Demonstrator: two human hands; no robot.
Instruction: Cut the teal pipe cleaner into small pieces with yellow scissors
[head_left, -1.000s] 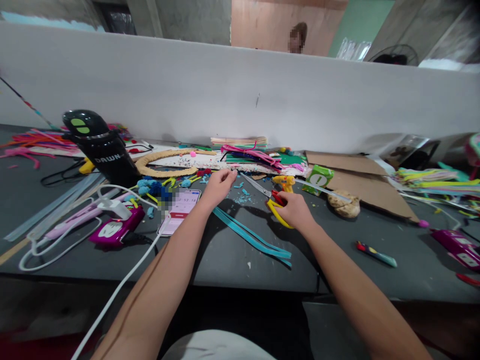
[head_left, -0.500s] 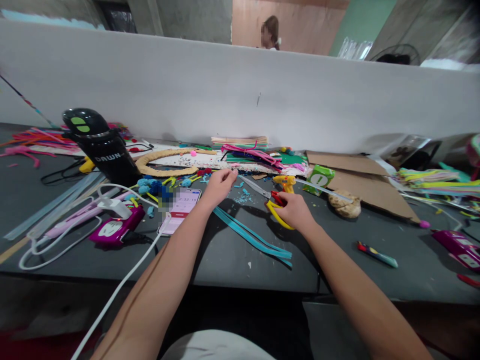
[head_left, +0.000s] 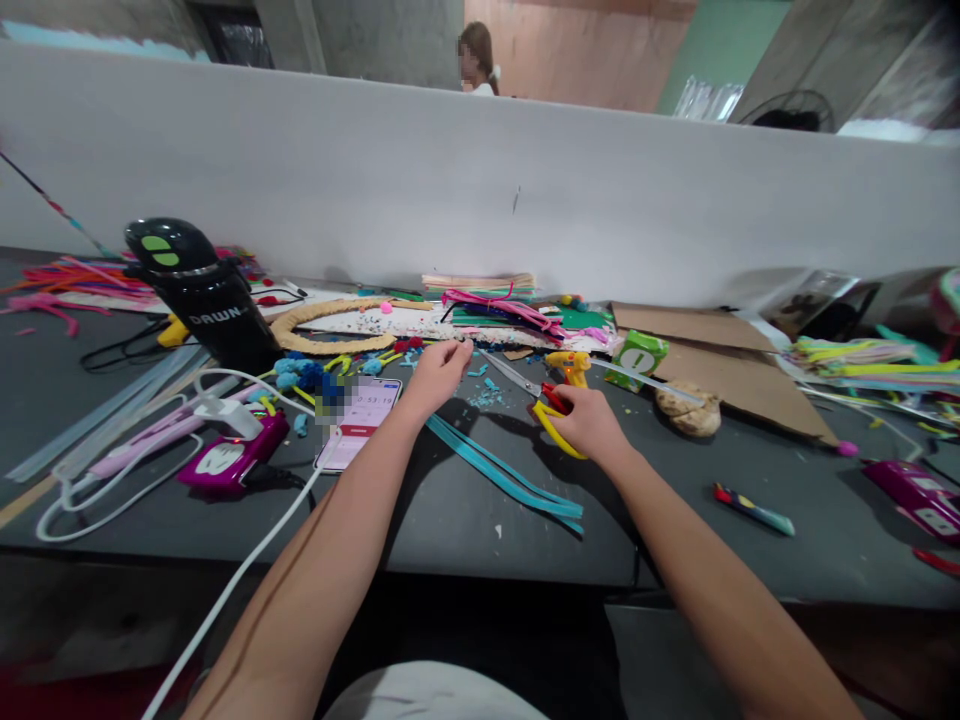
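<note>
My right hand (head_left: pixel 590 420) grips the yellow and red handles of a pair of scissors (head_left: pixel 534 393), whose blades point left toward my left hand. My left hand (head_left: pixel 437 372) is closed in a pinch, its fingertips holding something small that I cannot make out, just left of the blade tips. Blue strips (head_left: pixel 504 476) lie on the dark table (head_left: pixel 450 510) between my forearms, and blue scraps (head_left: pixel 487 393) are scattered under the blades.
A phone (head_left: pixel 360 420) lies left of my left hand, beside a magenta glue gun (head_left: pixel 232 455) with a white cable. A black bottle (head_left: pixel 202 295), a tan ring (head_left: pixel 330 325), cardboard (head_left: pixel 720 360), a green carton (head_left: pixel 637 355) and pipe cleaners crowd the back. A person stands beyond the white partition (head_left: pixel 480 200).
My hands have barely moved. The person behind the partition has walked to the left.
</note>
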